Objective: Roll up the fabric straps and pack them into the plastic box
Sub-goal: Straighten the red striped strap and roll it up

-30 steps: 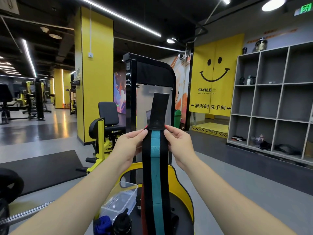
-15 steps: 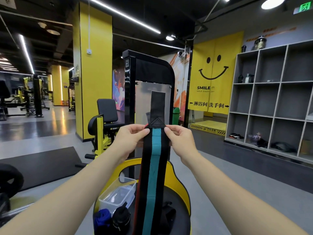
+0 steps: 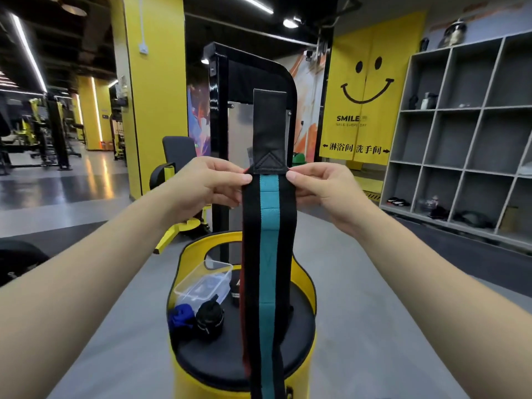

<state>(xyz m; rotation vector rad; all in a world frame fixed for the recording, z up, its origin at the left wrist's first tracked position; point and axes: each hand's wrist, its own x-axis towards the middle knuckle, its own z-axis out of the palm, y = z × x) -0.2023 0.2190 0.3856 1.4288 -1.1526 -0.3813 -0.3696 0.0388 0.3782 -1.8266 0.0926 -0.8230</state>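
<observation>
I saw my left hand [image 3: 210,182] and right hand [image 3: 319,185] pinching the black-and-teal strap [image 3: 269,254] above the plastic box [image 3: 201,283]; a loose first fold risked unrolling.

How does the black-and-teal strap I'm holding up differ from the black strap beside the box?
The black-and-teal strap is unrolled, hanging full length, pinched at its edges by the left hand and right hand; the black strap is a tight roll resting on the stool. One has a teal centre stripe; the other is plain black. Neither is in the plastic box.
</observation>
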